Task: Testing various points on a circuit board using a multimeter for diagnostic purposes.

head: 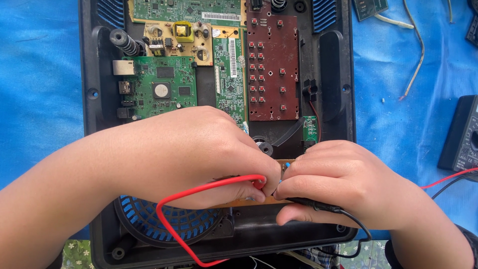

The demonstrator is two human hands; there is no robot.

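Both hands meet at six o'clock: left hand (194,159) fingers pinch the red probe lead (199,189), right hand (338,184) fingers pinch the black probe (313,204), pressed onto a tan board (285,164) inside the opened casing (92,74). Probing seems underway; next needs steady contact.

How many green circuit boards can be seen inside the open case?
4: one at the top edge, a large one at left, a narrow one in the middle, a small one at right. Hands may hide more.

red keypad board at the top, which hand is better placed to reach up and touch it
Right, probably. The right hand lies below the red keypad board, slightly nearer. The left hand sits under the green board. Both hold probes: red lead left, black lead right.
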